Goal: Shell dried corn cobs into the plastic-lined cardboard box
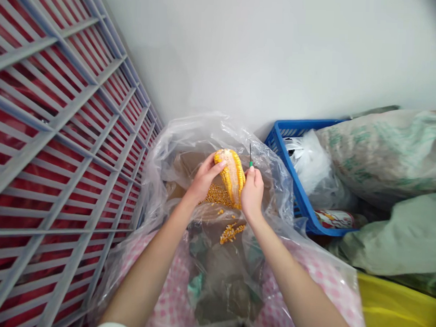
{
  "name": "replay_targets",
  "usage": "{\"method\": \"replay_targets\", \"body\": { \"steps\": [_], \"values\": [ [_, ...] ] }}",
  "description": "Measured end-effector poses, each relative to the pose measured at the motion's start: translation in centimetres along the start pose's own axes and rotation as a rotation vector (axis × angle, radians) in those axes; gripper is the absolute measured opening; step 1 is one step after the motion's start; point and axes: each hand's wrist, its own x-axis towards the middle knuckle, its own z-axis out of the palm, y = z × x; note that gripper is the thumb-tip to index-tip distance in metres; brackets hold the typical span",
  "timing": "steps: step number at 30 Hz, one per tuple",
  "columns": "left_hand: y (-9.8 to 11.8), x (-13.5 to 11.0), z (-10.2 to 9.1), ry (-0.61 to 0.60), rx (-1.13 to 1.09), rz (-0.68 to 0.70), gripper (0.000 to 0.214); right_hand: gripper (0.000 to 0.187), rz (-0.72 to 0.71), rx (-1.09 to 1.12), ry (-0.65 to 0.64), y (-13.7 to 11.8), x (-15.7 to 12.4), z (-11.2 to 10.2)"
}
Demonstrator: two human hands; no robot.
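My left hand (pixel 207 175) is closed around the upper left side of a yellow corn cob (pixel 232 176). A pale strip without kernels runs down the cob's length. In my right hand (pixel 252 191) is a screwdriver (pixel 251 157) with a green handle end and a thin dark shaft pointing up. That hand rests close against the cob's right side. Loose corn kernels (pixel 216 196) lie in a pile beneath, inside a clear plastic bag (pixel 205 127) spread open over my lap. A smaller cluster of kernels sits nearer to me on the plastic.
A grey slatted plastic crate (pixel 71 123) with red behind it stands along the left. To the right is a blue basket (pixel 297 179) holding white bags and a can (pixel 334 219). Bulky sacks (pixel 395 152) lie beyond it. A white wall (pixel 273 55) closes off the back.
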Motion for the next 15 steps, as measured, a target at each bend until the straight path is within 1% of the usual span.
{"method": "replay_targets", "body": {
  "steps": [4, 8, 11, 15],
  "values": [
    [0.7, -0.3, 0.6, -0.002, -0.075, -0.060, 0.039, 0.033, -0.012, -0.042, 0.001, -0.1, 0.0, -0.4],
    [1.1, -0.5, 0.8, -0.011, -0.122, -0.104, 0.038, 0.032, -0.014, -0.055, 0.006, 0.2, -0.2, -0.5],
    [0.8, -0.6, 0.9, -0.029, -0.116, -0.122, 0.038, 0.032, -0.012, -0.056, 0.007, 0.4, -0.3, -0.3],
    [0.1, -0.7, 1.2, 0.031, -0.121, -0.136, 0.041, 0.032, -0.026, -0.078, -0.011, 0.5, -0.4, 0.0]
  ]
}}
